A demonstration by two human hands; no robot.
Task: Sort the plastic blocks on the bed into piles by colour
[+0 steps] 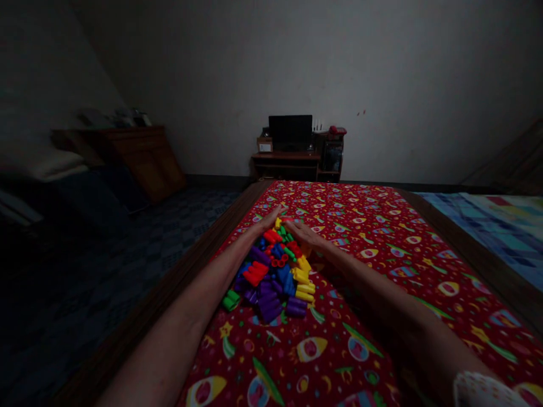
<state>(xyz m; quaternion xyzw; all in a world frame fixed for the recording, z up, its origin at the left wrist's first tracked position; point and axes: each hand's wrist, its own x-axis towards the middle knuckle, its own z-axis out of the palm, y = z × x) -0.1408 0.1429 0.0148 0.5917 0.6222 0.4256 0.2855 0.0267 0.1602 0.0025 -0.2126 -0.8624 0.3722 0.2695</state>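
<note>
A pile of plastic building blocks (pixel 278 274) in red, blue, purple, green and yellow lies on a red patterned cloth (pixel 309 347). Along the pile's far left side rests my left hand (pixel 267 221), fingers stretched out and pointing away. My right hand (pixel 304 233) lies against the far right side, its fingers also straight and angled toward the left. Together the hands and forearms frame the blocks like a wedge, with a small gap between the fingertips. Neither hand grips a block. The inner sides of both hands are partly hidden by the blocks and the dim light.
Against the far wall a desk (pixel 286 155) bears a dark monitor (pixel 291 131) and a red telephone (pixel 337 130). A wooden cabinet (pixel 144 161) stands at the left. Blue checked fabric (pixel 479 226) spreads at the right, beyond the cloth's brown border.
</note>
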